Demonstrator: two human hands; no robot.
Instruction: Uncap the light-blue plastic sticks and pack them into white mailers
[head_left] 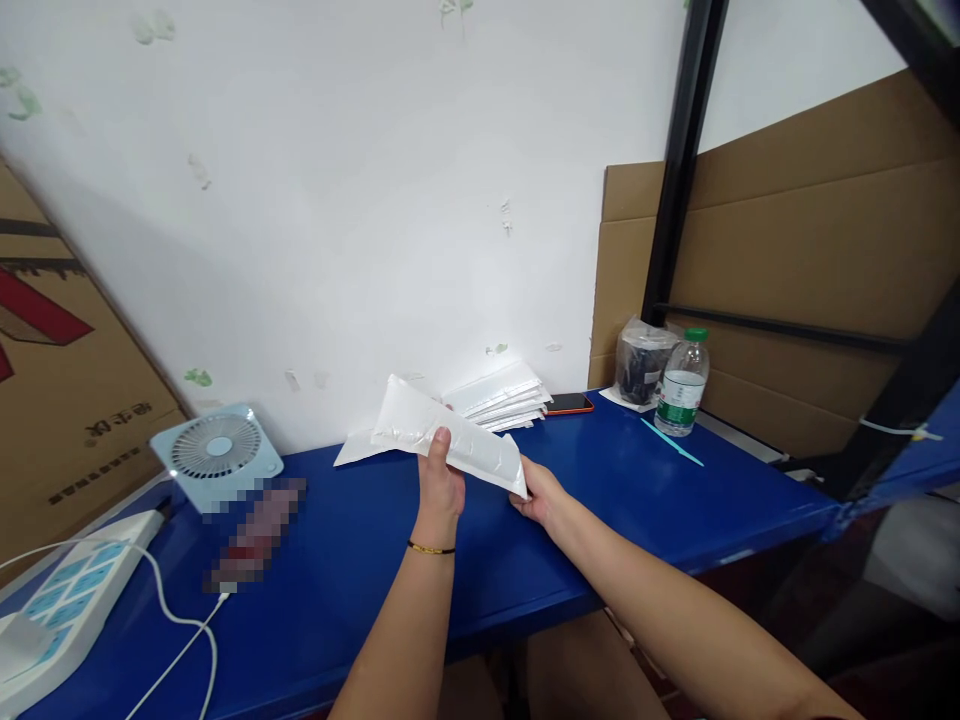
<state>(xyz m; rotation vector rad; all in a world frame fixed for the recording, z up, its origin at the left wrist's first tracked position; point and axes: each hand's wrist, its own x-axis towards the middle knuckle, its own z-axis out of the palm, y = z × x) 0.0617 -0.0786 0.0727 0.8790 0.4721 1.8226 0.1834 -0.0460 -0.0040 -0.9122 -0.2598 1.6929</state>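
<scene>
Both hands shared the grip on a white padded envelope (pixel 450 445): the left hand (pixel 439 485) pinched its middle, the right hand (pixel 536 492) its near corner, lifted above the blue surface (pixel 375 580). It seemed empty and unsealed; a stack of envelopes (pixel 501 397) waited behind.

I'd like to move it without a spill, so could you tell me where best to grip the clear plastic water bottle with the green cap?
Probably around the labelled middle of the clear plastic water bottle, coming from its front: it stands upright, with a wrapped dark cup close on its left.
</scene>
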